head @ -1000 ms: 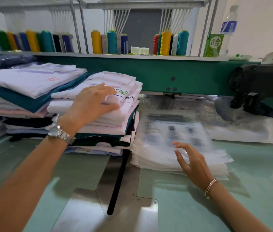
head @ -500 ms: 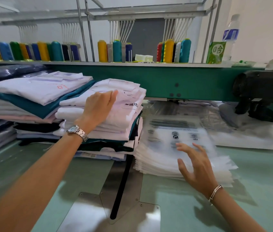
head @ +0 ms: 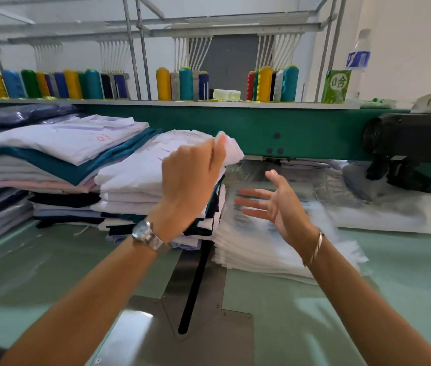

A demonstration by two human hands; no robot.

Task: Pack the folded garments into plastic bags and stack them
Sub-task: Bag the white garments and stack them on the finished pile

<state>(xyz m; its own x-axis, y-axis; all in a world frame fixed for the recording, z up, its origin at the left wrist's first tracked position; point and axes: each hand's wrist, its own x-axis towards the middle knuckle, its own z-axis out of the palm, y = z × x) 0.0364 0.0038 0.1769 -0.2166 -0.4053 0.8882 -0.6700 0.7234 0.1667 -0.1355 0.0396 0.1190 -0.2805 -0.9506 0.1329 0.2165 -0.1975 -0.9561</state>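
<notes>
Two hands: left hand point(head: 190, 184) grips edge of top white folded garment point(head: 138, 167). Right hand point(head: 280, 204), fingers spread, empty, above plastic bags point(head: 259, 250).

Bare forearms (no sleeves): silver wristwatch point(head: 148, 235) left, thin silver bangle point(head: 316, 247) right.

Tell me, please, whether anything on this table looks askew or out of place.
The teal garment in the left pile lies skewed, its corner jutting toward the stack whose top white garment the left hand grips. The plastic bags are fanned unevenly. Nothing looks spilled.
</notes>
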